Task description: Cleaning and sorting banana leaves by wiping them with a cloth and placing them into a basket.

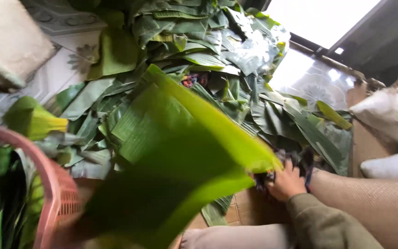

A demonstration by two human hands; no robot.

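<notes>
Holding a dark cloth [295,168] in your closed right hand [285,182], you had the big banana leaf [180,157] just left of it, long axis slanting up-left, your left hand out of sight beneath.

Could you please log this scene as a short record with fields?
setting: floor covered with a pile of green leaves
right hand: on a dark cloth beside the leaves, olive sleeve
left hand: not in view
foreground: big leaf, blurred, close to the camera
left edge: pink basket with leaves inside
right edge: white sacks
unclear: whether the right hand grips the cloth
</notes>
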